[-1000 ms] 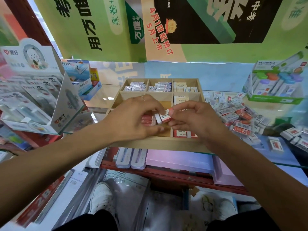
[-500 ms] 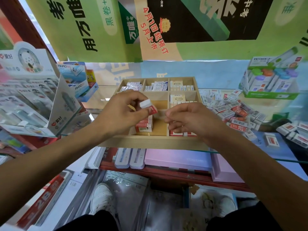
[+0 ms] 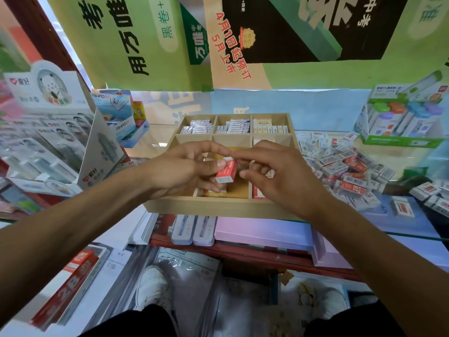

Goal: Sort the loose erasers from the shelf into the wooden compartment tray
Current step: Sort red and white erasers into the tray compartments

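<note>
The wooden compartment tray [image 3: 218,206] stands on the glass shelf in front of me, its back row filled with rows of white erasers. My left hand [image 3: 184,170] pinches a red-and-white eraser [image 3: 226,171] between thumb and fingers above the tray's front middle compartment. My right hand [image 3: 279,176] hovers right beside it, an extended finger touching the eraser's upper end, the other fingers loosely curled. More red erasers lie under my hands in the front compartments, mostly hidden. A heap of loose erasers [image 3: 340,166] covers the shelf to the right of the tray.
A white display stand [image 3: 56,142] and a blue box [image 3: 116,115] stand at the left. A green display box [image 3: 403,117] stands at the back right. Purple cases [image 3: 262,233] lie on the lower shelf. Posters cover the back wall.
My left hand has taken the red-and-white eraser from the right hand, lifted it, then lowered it over the tray's middle. My right hand's finger has come back to touch its end.
</note>
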`<state>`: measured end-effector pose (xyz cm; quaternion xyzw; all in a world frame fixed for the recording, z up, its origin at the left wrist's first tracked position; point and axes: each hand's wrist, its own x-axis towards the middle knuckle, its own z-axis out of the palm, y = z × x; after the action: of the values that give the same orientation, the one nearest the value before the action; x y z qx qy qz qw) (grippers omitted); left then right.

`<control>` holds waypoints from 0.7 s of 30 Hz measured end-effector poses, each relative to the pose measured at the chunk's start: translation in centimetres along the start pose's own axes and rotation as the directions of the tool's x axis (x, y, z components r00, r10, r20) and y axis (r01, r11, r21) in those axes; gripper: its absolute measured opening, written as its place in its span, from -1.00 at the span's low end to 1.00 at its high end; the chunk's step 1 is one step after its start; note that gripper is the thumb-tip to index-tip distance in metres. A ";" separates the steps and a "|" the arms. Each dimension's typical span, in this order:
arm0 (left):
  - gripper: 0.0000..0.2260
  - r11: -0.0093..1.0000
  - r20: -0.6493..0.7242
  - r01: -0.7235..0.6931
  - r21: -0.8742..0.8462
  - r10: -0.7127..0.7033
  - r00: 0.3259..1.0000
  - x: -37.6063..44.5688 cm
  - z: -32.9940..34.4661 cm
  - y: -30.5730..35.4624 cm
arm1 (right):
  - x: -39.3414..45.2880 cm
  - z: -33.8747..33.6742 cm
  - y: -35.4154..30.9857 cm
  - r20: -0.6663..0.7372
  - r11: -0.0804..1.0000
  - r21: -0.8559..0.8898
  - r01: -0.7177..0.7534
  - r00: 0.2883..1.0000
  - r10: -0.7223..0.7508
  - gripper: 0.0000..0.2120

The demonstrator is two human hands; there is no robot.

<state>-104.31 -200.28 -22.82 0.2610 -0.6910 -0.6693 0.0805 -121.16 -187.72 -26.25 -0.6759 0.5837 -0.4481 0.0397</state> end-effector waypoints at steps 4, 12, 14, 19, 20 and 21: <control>-0.75 0.999 0.034 0.029 0.031 -0.030 0.999 0.1 -0.2 -0.7 | 0.2 0.2 0.6 -0.025 0.988 -0.111 0.111 0.993 -0.115 -0.84; -0.79 0.996 0.088 0.078 -0.045 -0.074 0.993 -0.1 -0.1 -0.8 | -0.1 0.0 0.8 0.109 0.968 -0.182 0.171 0.982 -0.153 -0.78; -0.78 0.997 0.052 0.073 0.020 -0.074 0.996 -0.2 0.1 -0.5 | -0.1 0.0 0.8 0.100 0.970 -0.189 0.152 0.986 -0.135 -0.82; -0.80 0.983 -0.079 0.064 0.174 -0.050 0.996 0.0 0.2 0.1 | 0.1 -0.6 0.8 0.063 0.981 -0.172 0.087 0.995 -0.077 -0.86; -0.82 0.984 -0.088 0.061 0.167 -0.046 0.995 0.0 0.4 0.2 | 0.0 -0.6 0.8 0.084 0.979 -0.179 0.095 0.993 -0.081 -0.84; -0.82 0.987 -0.099 0.058 0.151 -0.043 0.994 0.0 0.5 0.2 | -0.1 -0.5 0.8 0.107 0.976 -0.191 0.102 0.991 -0.083 -0.79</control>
<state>-104.60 -199.79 -22.66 0.3154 -0.7290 -0.6027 0.0761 -122.14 -187.69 -26.46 -0.7242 0.5902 -0.3561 -0.0192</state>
